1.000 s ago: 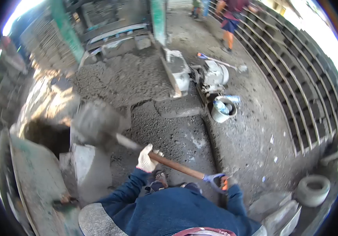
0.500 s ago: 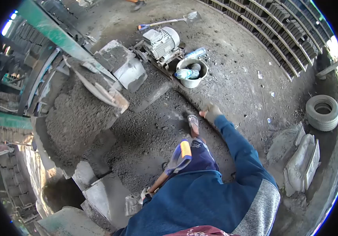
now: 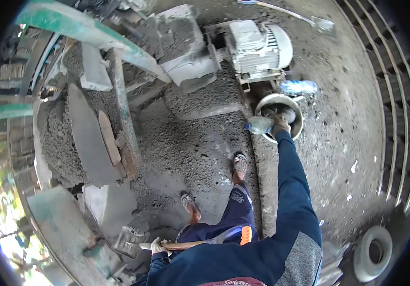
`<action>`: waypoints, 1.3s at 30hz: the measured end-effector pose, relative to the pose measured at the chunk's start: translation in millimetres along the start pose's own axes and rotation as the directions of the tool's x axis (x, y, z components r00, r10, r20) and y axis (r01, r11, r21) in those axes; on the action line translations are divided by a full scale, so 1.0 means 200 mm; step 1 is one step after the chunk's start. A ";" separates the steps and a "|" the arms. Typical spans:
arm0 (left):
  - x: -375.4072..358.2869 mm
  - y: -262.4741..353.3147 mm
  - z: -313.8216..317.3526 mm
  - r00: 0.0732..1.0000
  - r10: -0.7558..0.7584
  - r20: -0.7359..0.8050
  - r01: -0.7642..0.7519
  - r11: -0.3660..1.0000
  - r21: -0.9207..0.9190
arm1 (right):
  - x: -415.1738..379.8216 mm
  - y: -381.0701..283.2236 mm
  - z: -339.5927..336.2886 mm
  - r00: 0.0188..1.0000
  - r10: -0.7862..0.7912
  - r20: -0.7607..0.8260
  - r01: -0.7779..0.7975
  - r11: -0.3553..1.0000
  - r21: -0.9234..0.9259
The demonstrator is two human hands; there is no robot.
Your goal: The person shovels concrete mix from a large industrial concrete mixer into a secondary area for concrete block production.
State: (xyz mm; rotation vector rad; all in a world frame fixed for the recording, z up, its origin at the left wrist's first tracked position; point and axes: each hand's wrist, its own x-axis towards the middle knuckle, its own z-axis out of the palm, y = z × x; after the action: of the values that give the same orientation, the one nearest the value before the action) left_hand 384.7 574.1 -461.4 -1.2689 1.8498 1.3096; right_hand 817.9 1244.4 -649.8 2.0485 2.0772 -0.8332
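Observation:
My right hand (image 3: 280,125) reaches out over the rim of a grey bucket (image 3: 298,129), its fingers wrapped round a clear plastic bottle (image 3: 260,125) with a blue cap that points left. A round, dark object lies inside the bucket. Low on the left, my gloved left hand (image 3: 159,246) grips the wooden shaft of a shovel (image 3: 186,245) near its metal blade. The shovel lies across my lap area, its orange and grey handle by my right thigh.
Beyond the bucket stand a grey motor (image 3: 257,50) and another bottle (image 3: 299,87). A second shovel (image 3: 323,25) lies farther back. Grey mix (image 3: 55,138) fills a hopper at left. Racks (image 3: 381,71) and a tyre (image 3: 372,252) are at right.
My right hand has moved forward to the bucket and taken hold of the bottle. The view has shifted closer to the motor and bucket. My left hand still holds the shovel, now lying flatter.

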 end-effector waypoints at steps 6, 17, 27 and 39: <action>-0.17 -0.09 0.01 0.998 -0.059 -0.014 0.058 0.997 -0.060 | 0.03 0.18 -0.06 0.999 -0.013 -0.045 0.037 0.809 0.587; 0.19 -0.23 -0.12 0.955 -0.269 0.125 0.286 0.947 -0.147 | -0.58 -0.52 0.12 0.972 -0.131 0.196 -0.106 0.500 0.859; 0.61 -0.06 -0.58 0.956 -0.213 0.201 0.263 0.928 -0.266 | -0.78 -1.61 0.37 0.872 -0.097 0.480 -0.375 0.498 0.782; 1.14 -0.50 -1.07 0.791 -0.441 0.424 0.587 0.744 -0.321 | -0.76 -2.23 0.86 0.863 -0.049 0.502 -0.478 0.241 0.845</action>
State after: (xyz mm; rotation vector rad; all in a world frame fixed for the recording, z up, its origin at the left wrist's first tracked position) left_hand 399.9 281.6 -609.1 -1.5398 0.8822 1.5291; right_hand 355.0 1059.2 -591.9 2.0529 0.8698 -2.6882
